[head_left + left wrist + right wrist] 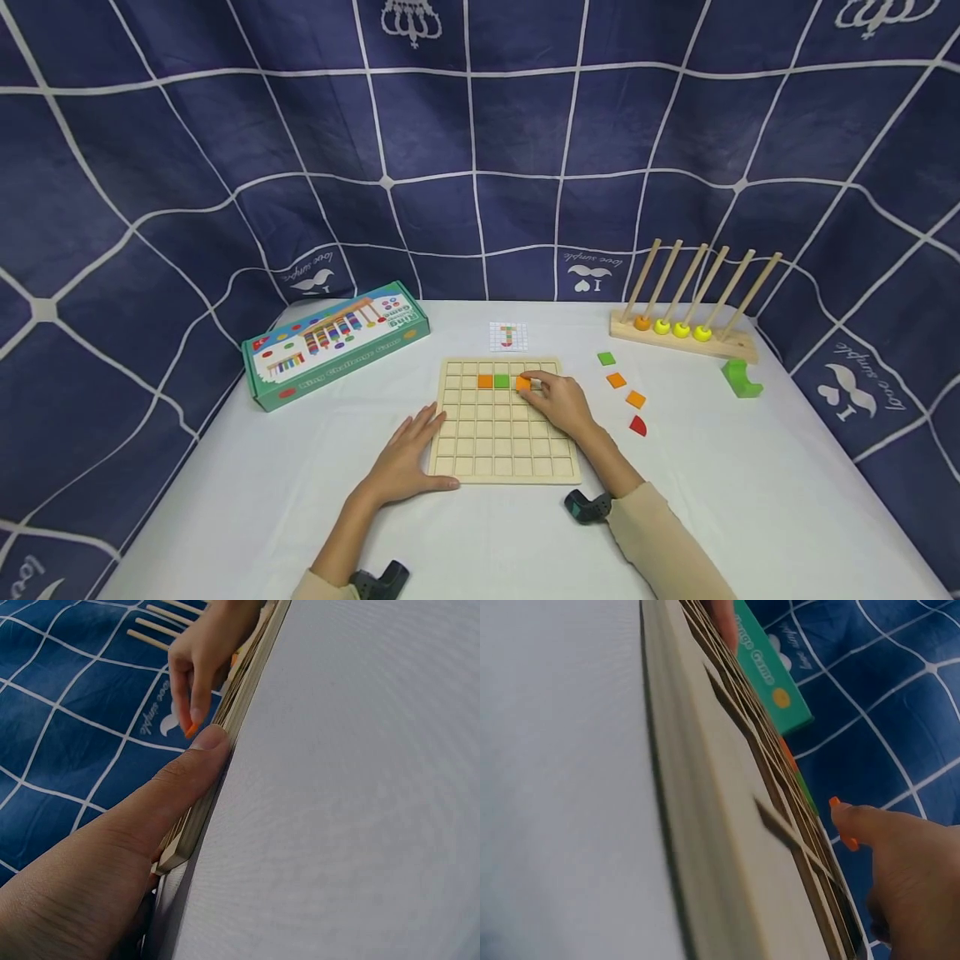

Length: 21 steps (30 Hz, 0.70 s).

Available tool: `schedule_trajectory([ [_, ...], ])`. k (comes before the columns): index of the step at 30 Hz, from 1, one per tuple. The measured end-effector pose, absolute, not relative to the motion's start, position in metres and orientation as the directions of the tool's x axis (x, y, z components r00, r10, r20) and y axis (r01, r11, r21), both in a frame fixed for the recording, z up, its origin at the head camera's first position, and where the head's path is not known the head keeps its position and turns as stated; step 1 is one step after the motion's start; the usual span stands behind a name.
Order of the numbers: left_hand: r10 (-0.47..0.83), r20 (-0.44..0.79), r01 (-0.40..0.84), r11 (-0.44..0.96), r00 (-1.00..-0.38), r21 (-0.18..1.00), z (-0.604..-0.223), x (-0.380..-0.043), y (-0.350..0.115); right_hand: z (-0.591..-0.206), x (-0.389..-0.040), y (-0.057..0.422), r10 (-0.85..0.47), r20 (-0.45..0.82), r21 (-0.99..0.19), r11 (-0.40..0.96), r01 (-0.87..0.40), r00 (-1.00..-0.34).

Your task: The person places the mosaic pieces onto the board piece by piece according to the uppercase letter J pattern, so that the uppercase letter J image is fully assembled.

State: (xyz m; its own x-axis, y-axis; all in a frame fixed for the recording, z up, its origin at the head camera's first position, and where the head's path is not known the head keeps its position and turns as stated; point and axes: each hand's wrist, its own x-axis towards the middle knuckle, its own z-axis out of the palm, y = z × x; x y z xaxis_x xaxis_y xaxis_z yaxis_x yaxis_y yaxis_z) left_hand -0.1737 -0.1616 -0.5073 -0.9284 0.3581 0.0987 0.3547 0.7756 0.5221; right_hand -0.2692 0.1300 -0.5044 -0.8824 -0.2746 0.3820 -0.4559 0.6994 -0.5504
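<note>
A wooden grid board (493, 446) lies on the white table. An orange square tile (485, 381) and a green square tile (502, 381) sit side by side in its upper rows. My right hand (564, 406) pinches another orange square tile (522, 383) over the cell area right of the green one; in the right wrist view this tile (847, 841) shows above the board surface. My left hand (401, 467) rests at the board's lower left corner, fingers spread along the left side, thumb touching the front edge. Behind the board lies a small pattern card (508, 337).
Right of the board lie a green tile (606, 358), orange tiles (616, 380) and a red quarter-round piece (638, 426). Farther right stand a wooden peg rack (682, 337) with beads and a green curved piece (741, 379). A green game box (337, 346) is at left.
</note>
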Motion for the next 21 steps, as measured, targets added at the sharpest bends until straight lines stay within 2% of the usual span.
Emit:
schedule_trajectory([
  [12, 0.357, 0.093, 0.351, 0.78, -0.929, 0.517, -0.506, -0.173, -0.162, -0.507, -0.281, 0.121, -0.28, 0.312, -0.536, 0.737, -0.412, -0.908],
  [21, 0.362, 0.088, 0.353, 0.779, -0.928, 0.518, -0.506, -0.174, -0.162, -0.507, -0.284, 0.119, -0.288, 0.306, -0.524, 0.745, -0.413, -0.908],
])
